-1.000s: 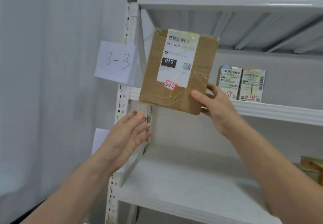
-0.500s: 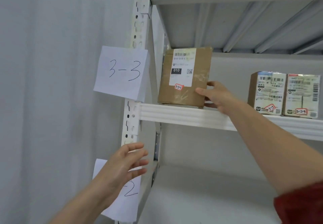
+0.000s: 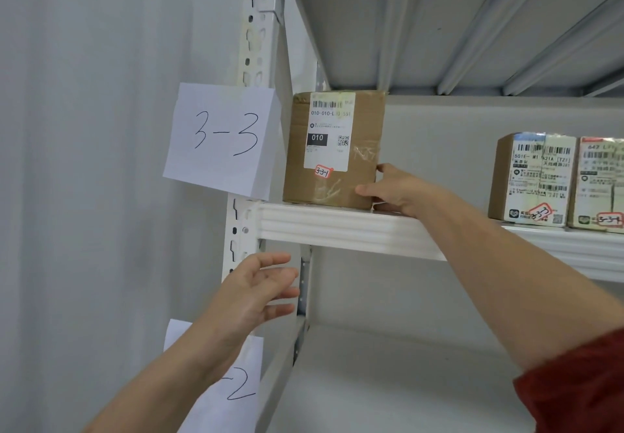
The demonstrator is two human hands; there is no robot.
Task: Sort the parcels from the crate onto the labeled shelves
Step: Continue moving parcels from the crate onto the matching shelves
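A brown cardboard parcel (image 3: 334, 149) with a white shipping label and a red "3-3-1" sticker stands upright at the left end of the white shelf (image 3: 337, 226). A paper sign reading "3-3" (image 3: 221, 139) hangs on the upright beside it. My right hand (image 3: 395, 189) grips the parcel's lower right corner, thumb on the front face and fingers behind. My left hand (image 3: 260, 291) hovers below the shelf edge near the upright, fingers spread and holding nothing.
Two smaller labelled parcels (image 3: 533, 179) (image 3: 597, 184) stand further right on the same shelf. A second paper sign (image 3: 236, 388) hangs lower on the upright, partly hidden by my left arm. The lower shelf (image 3: 388, 382) lies beneath. A grey curtain (image 3: 84, 196) fills the left.
The parcel went from held in the air to standing on the shelf at its left end. My left hand dropped away from it and stays below the shelf.
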